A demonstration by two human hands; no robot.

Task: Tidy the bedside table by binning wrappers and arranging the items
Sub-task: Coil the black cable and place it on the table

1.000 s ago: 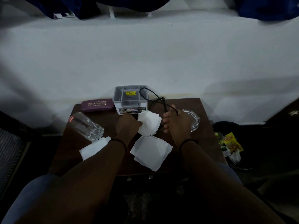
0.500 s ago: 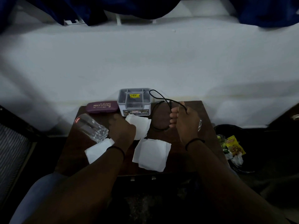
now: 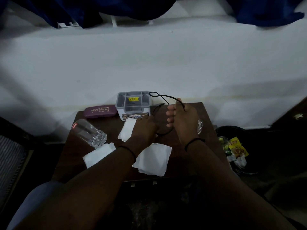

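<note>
My right hand (image 3: 181,118) is raised over the back right of the brown bedside table (image 3: 71,156) and grips a black cord (image 3: 159,95), which loops up over a grey organiser box (image 3: 133,103). My left hand (image 3: 144,128) is closed on the cord's lower loop just above the tabletop. Three white tissues lie flat: one (image 3: 125,130) beside my left hand, one (image 3: 98,155) at the front left, one (image 3: 154,161) under my left wrist. A clear glass (image 3: 89,132) lies on its side at the left.
A maroon glasses case (image 3: 99,111) sits at the back left beside the box. A glass ashtray (image 3: 200,126) peeks out behind my right hand. A dark bin (image 3: 232,130) on the floor to the right holds a yellow snack wrapper (image 3: 237,147). A white wall backs the table.
My left hand set down the tissue it held near the box and moved right onto the cord. My right hand lifted the cord higher and further back.
</note>
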